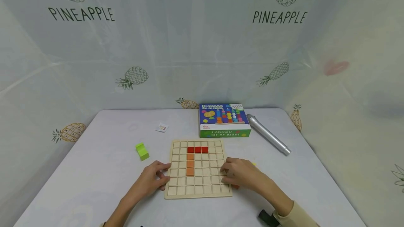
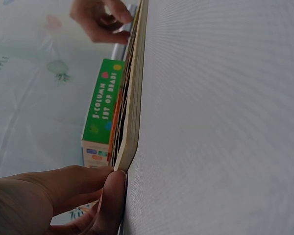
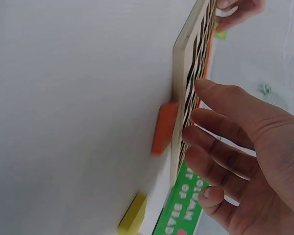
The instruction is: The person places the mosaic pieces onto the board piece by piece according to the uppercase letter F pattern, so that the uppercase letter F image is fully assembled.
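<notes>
A square wooden grid board point(image 1: 209, 181) lies flat on the table. In its cells sit three red tiles point(image 1: 197, 150) in a row and an orange column of tiles point(image 1: 190, 164) below their left end. My left hand point(image 1: 150, 178) holds the board's left edge between thumb and index finger. Over the right edge, my right hand point(image 1: 241, 173) has its fingers loosely bent, with nothing between them in the right wrist view. Beneath that hand, an orange block point(image 3: 165, 128) lies on the table against the board's side. A yellow block point(image 3: 133, 215) is a little farther off.
Behind the board is a bead-set box point(image 1: 224, 133), with a silver microphone-shaped stick point(image 1: 268, 134) to its right. Left of the board are a light green block point(image 1: 142, 151) and a small white card point(image 1: 162, 128). A dark object point(image 1: 268, 218) lies near the right sleeve.
</notes>
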Action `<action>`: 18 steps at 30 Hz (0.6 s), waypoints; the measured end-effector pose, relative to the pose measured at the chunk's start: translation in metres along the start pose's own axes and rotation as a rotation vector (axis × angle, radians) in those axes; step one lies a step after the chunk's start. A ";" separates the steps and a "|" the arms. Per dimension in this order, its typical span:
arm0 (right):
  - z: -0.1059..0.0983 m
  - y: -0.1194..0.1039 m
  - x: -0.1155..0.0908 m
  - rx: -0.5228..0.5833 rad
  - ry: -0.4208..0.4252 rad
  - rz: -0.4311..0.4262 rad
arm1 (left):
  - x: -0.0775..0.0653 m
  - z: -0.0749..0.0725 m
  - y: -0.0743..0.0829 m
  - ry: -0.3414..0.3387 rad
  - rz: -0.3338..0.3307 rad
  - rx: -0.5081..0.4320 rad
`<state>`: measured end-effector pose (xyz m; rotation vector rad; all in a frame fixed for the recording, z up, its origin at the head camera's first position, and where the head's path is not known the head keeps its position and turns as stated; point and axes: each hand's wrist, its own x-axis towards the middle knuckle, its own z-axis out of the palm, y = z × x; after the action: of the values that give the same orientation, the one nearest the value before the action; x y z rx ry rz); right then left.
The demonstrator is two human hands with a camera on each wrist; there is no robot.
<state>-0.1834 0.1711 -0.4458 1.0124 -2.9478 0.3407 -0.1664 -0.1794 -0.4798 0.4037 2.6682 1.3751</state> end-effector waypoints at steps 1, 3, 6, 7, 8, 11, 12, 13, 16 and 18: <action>-0.001 0.003 -0.004 -0.001 0.003 0.000 | 0.000 0.000 0.000 -0.002 0.001 -0.001; -0.001 0.007 -0.011 -0.002 0.006 0.004 | 0.000 0.000 0.000 -0.003 0.002 -0.001; -0.001 0.012 -0.020 -0.006 0.013 -0.002 | 0.000 0.000 0.000 -0.003 0.002 0.006; -0.001 0.014 -0.023 -0.010 0.016 -0.005 | 0.000 0.000 0.000 -0.002 0.001 0.006; -0.001 0.015 -0.025 -0.016 0.021 -0.008 | 0.000 0.000 0.000 -0.001 -0.002 0.007; -0.001 0.016 -0.031 -0.026 0.034 -0.012 | 0.000 0.000 0.000 0.001 -0.008 0.008; -0.002 0.016 -0.033 -0.029 0.037 -0.011 | 0.000 0.001 0.000 0.002 -0.010 0.008; -0.002 0.016 -0.034 -0.031 0.039 -0.011 | 0.000 0.001 0.000 0.002 -0.011 0.005; -0.003 0.017 -0.037 -0.033 0.039 -0.008 | -0.001 0.000 0.000 0.002 -0.009 -0.001; -0.004 0.018 -0.039 -0.032 0.037 -0.003 | -0.001 0.000 0.000 0.003 -0.010 0.001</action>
<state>-0.1639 0.2088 -0.4488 0.9959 -2.9089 0.3080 -0.1657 -0.1794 -0.4798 0.3887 2.6701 1.3730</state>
